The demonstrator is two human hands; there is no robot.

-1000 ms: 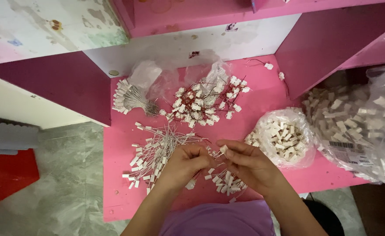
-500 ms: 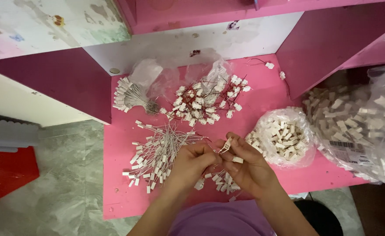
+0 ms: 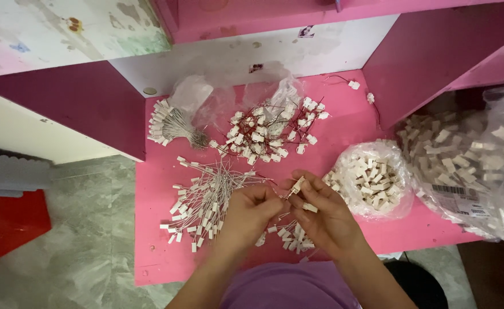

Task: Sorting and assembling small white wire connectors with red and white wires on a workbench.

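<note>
Lap: a purple cloth (image 3: 289, 289) shows at the bottom edge, closest of all, under both arms.
Left hand: the left hand (image 3: 249, 213) is curled in tight. Its fingertips pinch something very thin, too small to tell what it is. It sits just right of the loose wire pile.
Right hand: the right hand (image 3: 325, 213) is curled too. It holds a small white plug (image 3: 298, 184) up between thumb and fingers, and one more white piece (image 3: 310, 208) rests on its fingers. The two hands almost touch at the fingertips.
Where the plug is: it is above the front middle of the pink table (image 3: 166, 264), between the two hands.
Small pile: a few white pieces (image 3: 291, 237) lie on the table just below and between the hands.
Loose wire pile: a fan of thin wires with white ends (image 3: 201, 201) lies to the left of the left hand.
Small bag: a clear bag full of white plugs (image 3: 371, 180) sits just to the right of the right hand.
Big bag: a much bigger clear bag of white plugs (image 3: 463, 166) sits farther right, past the table edge.
Red wire pile: white plugs with red wires (image 3: 272, 131) lie on a clear bag, farther back in the middle.
Tied bunch: a bundle of wires (image 3: 172, 123) lies at the back left.
Floor: grey floor (image 3: 86, 240) is on the left, with a red thing (image 3: 6, 226) at the edge.
Back: a white wall panel (image 3: 235, 54) stands behind the table.
</note>
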